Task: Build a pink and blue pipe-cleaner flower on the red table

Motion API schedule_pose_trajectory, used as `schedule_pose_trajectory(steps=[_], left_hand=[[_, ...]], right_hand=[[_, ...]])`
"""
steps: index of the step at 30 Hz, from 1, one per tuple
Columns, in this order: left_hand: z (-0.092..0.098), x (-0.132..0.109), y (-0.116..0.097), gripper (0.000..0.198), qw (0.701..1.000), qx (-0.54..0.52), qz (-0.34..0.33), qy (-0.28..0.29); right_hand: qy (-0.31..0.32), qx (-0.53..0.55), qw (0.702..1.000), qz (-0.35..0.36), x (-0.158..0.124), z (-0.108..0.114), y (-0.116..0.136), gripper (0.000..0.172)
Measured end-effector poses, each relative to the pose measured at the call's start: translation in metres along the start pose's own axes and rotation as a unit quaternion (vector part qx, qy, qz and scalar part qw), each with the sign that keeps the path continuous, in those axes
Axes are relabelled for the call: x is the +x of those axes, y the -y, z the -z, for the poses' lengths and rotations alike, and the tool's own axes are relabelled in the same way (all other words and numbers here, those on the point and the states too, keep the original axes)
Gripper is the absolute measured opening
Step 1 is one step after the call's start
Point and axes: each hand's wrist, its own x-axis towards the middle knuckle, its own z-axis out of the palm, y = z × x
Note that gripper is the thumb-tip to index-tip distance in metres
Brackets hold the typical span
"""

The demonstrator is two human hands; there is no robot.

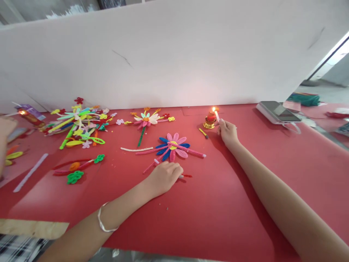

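Note:
My right hand (229,134) pinches a short white glue stick (217,116), its upper end at the flame of a lit red candle (211,117) in a gold holder (208,125). My left hand (165,177) rests on the table with its fingers curled closed. A thin piece with a red end (187,176) pokes out beside its fingertips; what the fingers grip is hidden. Just beyond that hand lies a pink and blue pipe-cleaner flower (173,145) with a yellow centre. Long pink pipe cleaners (193,152) lie across it.
Behind the flower lies a finished-looking white and pink one (146,119) on a green stem. A pile of pipe-cleaner pieces (79,125) sits left, near another lit candle (27,116) and another person's hand (7,125). A phone (279,111) lies right, before a white partition (174,54).

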Motion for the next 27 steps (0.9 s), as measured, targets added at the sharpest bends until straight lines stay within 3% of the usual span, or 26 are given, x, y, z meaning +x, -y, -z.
schedule_pose_trajectory(steps=[7, 15, 22, 27], left_hand=[[0.004, -0.002, -0.004, 0.028, 0.999, 0.008, 0.03, -0.02], [0.004, -0.001, -0.001, 0.031, 0.994, 0.031, 0.018, -0.104], [0.003, 0.0, 0.003, 0.024, 0.992, -0.005, 0.041, -0.116], [0.002, -0.002, 0.007, 0.023, 0.993, 0.011, 0.001, -0.118]], right_hand=[[-0.001, -0.003, 1.0, 0.001, 0.0, 0.0, 0.0, 0.047], [0.0, -0.007, 1.0, -0.006, -0.001, 0.0, 0.002, 0.045], [0.003, 0.003, 1.0, -0.002, -0.001, 0.0, 0.001, 0.045], [0.002, -0.008, 1.0, -0.002, 0.001, 0.0, -0.001, 0.044]])
